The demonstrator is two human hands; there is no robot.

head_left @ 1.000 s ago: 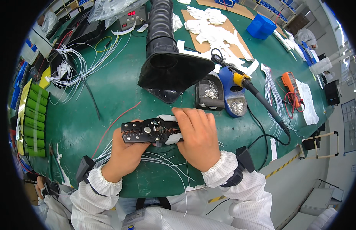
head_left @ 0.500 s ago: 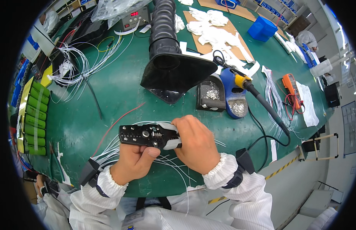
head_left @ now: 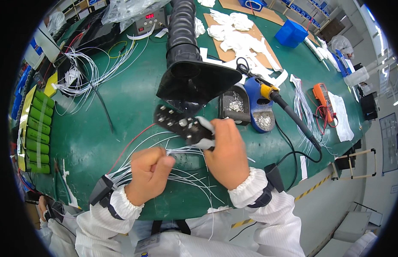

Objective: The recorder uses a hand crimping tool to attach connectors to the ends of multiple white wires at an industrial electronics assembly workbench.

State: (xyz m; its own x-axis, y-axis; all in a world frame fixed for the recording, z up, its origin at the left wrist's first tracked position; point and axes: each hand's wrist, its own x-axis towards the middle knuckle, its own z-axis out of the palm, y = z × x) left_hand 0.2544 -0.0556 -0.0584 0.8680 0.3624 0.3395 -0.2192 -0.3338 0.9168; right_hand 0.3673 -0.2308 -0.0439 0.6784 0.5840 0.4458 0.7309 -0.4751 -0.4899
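My right hand (head_left: 226, 156) is closed round the grey handles of a black wire stripper (head_left: 181, 124), its flat head tilted up to the left above the table and slightly blurred. Closer to me on the left, my left hand (head_left: 149, 173) is closed with the thumb pressed on the curled fingers; a thin white wire seems pinched there, mostly hidden. Around and beneath both hands spreads a bundle of white wires (head_left: 188, 176). A single red wire (head_left: 131, 143) runs from the bundle toward the stripper's head.
Beyond the stripper hangs a black fume hood (head_left: 199, 83). Right of it stand a black tray with solder scraps (head_left: 234, 107) and a soldering iron (head_left: 289, 107) in its blue holder. Green battery cells (head_left: 38, 132) stand at the left; an orange multimeter (head_left: 322, 100) lies at the right.
The stripper in my right hand has moved up and to the right, away from my left hand, and its head has tilted. My left hand stays nearly in place, now more closed.
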